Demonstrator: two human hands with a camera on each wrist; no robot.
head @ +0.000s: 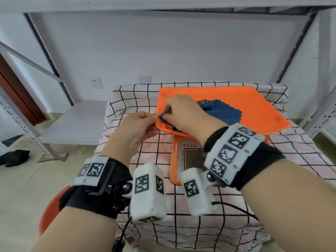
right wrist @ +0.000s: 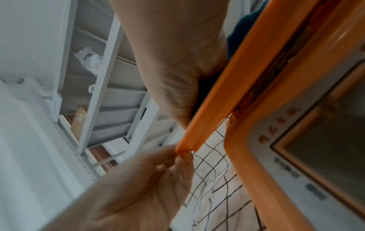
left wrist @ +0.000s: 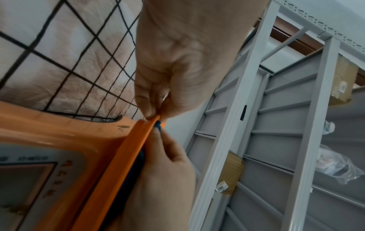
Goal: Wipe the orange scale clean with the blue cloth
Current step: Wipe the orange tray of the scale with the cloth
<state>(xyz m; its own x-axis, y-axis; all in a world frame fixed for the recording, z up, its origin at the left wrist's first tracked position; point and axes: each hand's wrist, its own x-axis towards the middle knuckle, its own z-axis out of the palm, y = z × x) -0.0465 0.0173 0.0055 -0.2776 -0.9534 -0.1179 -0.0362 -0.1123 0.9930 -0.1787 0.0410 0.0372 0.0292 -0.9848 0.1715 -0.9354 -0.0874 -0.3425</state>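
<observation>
The orange scale sits on a checked tablecloth, its wide tray at the back and its display panel nearer me. The blue cloth lies bunched on the tray. My right hand grips a fold of it and presses it on the tray's near-left corner. My left hand pinches that same corner's rim between thumb and fingers. In the left wrist view the left hand nips the tray rim, with the cloth just beyond. The right wrist view shows the left hand at the rim's end.
Grey metal shelving stands to the left and behind, with a low shelf board beside the table. A red stool is at my lower left. A dark rag lies on the floor. A black cable runs over the table front.
</observation>
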